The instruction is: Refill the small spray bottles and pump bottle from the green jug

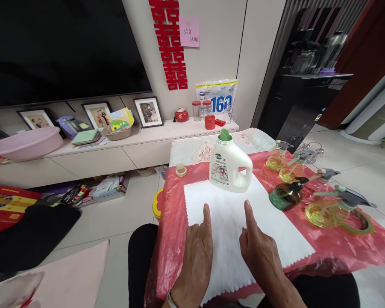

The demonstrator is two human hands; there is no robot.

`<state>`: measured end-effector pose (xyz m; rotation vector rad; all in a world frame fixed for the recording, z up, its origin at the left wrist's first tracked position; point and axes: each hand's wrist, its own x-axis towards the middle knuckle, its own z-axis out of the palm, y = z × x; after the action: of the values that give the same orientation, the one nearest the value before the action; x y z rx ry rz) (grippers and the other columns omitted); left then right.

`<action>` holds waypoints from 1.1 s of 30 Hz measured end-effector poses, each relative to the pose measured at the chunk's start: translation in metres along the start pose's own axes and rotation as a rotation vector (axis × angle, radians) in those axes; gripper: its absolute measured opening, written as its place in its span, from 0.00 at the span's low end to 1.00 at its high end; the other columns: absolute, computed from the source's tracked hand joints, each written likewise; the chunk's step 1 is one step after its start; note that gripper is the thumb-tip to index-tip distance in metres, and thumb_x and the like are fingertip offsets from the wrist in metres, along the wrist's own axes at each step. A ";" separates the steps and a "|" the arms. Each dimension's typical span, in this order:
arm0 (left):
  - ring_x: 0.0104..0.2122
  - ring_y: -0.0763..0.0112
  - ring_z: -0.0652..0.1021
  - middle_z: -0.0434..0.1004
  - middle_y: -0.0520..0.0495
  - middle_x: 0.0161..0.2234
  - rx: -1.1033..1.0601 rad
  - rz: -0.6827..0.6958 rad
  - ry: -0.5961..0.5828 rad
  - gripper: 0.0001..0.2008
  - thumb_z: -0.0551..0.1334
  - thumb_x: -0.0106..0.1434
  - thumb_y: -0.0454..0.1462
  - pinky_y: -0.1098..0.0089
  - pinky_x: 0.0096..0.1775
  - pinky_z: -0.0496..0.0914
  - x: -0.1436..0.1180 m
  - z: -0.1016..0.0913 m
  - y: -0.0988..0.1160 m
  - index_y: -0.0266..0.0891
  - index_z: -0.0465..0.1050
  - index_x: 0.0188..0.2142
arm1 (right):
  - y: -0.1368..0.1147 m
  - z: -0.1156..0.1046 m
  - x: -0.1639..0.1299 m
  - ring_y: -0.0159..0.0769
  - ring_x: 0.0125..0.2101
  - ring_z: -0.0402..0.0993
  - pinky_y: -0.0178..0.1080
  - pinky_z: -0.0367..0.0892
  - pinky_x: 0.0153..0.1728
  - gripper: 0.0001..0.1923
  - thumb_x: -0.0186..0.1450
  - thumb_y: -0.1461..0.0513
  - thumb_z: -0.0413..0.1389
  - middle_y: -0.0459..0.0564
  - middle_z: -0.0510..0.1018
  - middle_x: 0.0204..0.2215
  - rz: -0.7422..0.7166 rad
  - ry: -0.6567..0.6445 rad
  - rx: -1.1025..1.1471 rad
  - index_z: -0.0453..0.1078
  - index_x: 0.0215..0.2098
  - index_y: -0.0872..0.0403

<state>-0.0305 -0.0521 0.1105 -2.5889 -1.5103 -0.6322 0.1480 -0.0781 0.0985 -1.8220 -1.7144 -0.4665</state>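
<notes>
My left hand point(197, 250) and my right hand point(259, 250) rest side by side on a white cloth point(224, 201), each with the index finger stretched forward and the other fingers curled. Neither hand holds anything. The cloth lies on a small table covered with red plastic sheet point(346, 244). A white detergent jug point(229, 164) with a green cap stands upright at the cloth's far edge, apart from both hands. A small cream cap point(181, 170) sits on the red sheet left of the jug.
Several glass spray bottles, yellow-tinted point(331, 209) and one dark green point(286, 194), lie on the table's right side. A low cabinet point(121, 147) along the wall carries picture frames, a pink basin point(24, 143) and jars. Clutter sits on the floor at left.
</notes>
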 end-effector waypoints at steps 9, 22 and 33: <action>0.29 0.66 0.75 0.71 0.52 0.31 0.024 -0.023 0.022 0.40 0.53 0.67 0.30 0.63 0.37 0.75 0.005 -0.002 0.001 0.39 0.32 0.73 | 0.001 -0.001 0.001 0.30 0.16 0.63 0.30 0.57 0.17 0.36 0.69 0.68 0.40 0.41 0.66 0.20 0.000 -0.013 -0.011 0.39 0.74 0.59; 0.34 0.64 0.78 0.72 0.51 0.31 0.148 0.017 0.061 0.42 0.55 0.67 0.27 0.62 0.38 0.77 0.006 -0.002 0.001 0.41 0.32 0.73 | 0.002 -0.002 0.002 0.29 0.16 0.61 0.30 0.56 0.18 0.36 0.69 0.68 0.40 0.41 0.65 0.20 -0.003 -0.004 -0.005 0.40 0.74 0.59; 0.34 0.62 0.77 0.74 0.49 0.32 0.079 -0.003 0.054 0.40 0.56 0.67 0.31 0.60 0.39 0.76 0.002 0.003 -0.002 0.41 0.36 0.73 | 0.003 0.004 0.000 0.28 0.15 0.61 0.29 0.58 0.18 0.35 0.70 0.67 0.40 0.44 0.70 0.23 0.000 -0.010 0.055 0.40 0.75 0.57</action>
<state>-0.0303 -0.0488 0.1081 -2.4909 -1.4922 -0.6247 0.1506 -0.0762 0.0949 -1.7888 -1.7171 -0.4070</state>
